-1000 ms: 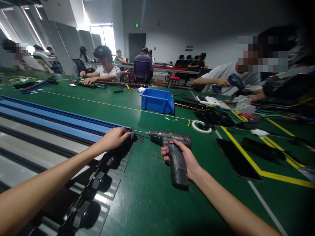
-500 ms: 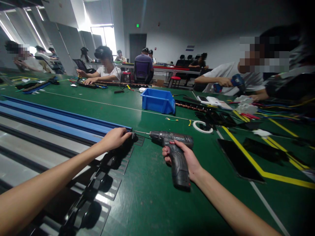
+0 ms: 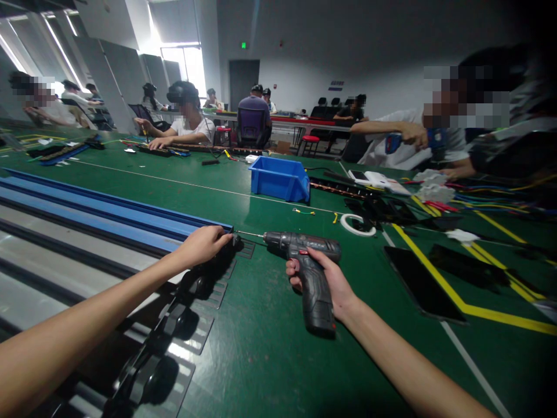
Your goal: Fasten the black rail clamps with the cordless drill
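My right hand (image 3: 337, 284) is wrapped round the grip of a black cordless drill (image 3: 319, 296), with the index finger near its red switch. From the chuck a long thin screwdriver bit (image 3: 250, 233) points left to the end of a blue rail (image 3: 143, 216). At that rail end my left hand (image 3: 205, 244) is closed, its fingertips pressed together by a dark end fitting (image 3: 236, 239). Whatever they pinch is hidden. Several black knob-like end pieces (image 3: 185, 322) line the ends of the parallel rails, over slotted dark plates (image 3: 206, 335) on the green table.
A blue bin (image 3: 281, 179) stands beyond the drill, near a white ring (image 3: 357, 224). At right lie a dark flat panel (image 3: 422, 284) and coloured wires (image 3: 474, 200). A co-worker's hand (image 3: 413, 134) holds a blue drill at right; another person (image 3: 189, 125) works across the table.
My hands and the black drill stay almost still. The co-worker at right has raised the blue drill and shifted it to the right.
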A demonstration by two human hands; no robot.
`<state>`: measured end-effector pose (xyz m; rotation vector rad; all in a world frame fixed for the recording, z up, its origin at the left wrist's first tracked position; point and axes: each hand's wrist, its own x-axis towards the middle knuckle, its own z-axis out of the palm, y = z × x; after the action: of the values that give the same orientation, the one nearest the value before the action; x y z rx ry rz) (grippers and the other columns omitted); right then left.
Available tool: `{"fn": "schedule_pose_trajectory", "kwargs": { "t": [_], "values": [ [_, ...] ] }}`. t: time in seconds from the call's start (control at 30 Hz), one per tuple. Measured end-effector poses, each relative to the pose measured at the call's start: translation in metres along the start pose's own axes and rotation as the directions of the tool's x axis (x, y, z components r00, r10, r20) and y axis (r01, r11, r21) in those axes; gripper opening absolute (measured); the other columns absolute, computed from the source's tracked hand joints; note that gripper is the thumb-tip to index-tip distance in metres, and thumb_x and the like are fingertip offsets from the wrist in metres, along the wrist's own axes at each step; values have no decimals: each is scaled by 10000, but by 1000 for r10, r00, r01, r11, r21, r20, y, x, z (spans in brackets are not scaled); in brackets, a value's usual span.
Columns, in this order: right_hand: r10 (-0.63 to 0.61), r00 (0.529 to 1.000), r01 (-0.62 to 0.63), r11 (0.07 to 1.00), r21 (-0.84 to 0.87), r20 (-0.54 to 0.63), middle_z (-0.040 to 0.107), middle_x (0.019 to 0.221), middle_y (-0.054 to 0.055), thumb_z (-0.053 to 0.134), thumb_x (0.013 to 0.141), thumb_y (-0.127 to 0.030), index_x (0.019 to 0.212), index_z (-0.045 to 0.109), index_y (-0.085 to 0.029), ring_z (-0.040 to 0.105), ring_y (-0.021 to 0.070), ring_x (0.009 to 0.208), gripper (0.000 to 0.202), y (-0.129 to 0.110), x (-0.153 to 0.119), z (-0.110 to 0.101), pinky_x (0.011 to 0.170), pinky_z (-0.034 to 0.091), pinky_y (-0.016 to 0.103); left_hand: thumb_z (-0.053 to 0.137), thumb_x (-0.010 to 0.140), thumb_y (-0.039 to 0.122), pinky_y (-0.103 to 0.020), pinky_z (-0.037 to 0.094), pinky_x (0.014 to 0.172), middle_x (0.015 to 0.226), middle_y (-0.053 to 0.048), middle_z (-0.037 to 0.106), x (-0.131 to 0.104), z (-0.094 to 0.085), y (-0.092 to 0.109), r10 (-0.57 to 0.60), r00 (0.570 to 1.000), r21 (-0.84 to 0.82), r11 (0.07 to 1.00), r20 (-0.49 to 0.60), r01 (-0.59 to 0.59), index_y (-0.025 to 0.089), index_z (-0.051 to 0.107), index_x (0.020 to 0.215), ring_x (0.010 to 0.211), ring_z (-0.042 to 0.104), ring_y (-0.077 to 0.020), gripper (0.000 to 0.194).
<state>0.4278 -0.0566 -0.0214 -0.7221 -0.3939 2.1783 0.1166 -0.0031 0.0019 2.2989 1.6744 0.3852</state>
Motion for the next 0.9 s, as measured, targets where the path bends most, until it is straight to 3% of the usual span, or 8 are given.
{"fn": "schedule_pose_trajectory", "kwargs": {
  "t": [0.9],
  "values": [
    [-45, 999, 45, 994, -104, 2, 624, 806, 81, 560, 935, -335, 882, 611, -106, 611, 131, 697, 241, 3, 4, -2, 625, 563, 216, 366, 966, 514, -283, 325, 597, 753, -87, 675, 1, 0, 0, 1, 1000, 39, 999, 6, -1, 162, 685, 888, 681, 597, -208, 482]
  ]
}}
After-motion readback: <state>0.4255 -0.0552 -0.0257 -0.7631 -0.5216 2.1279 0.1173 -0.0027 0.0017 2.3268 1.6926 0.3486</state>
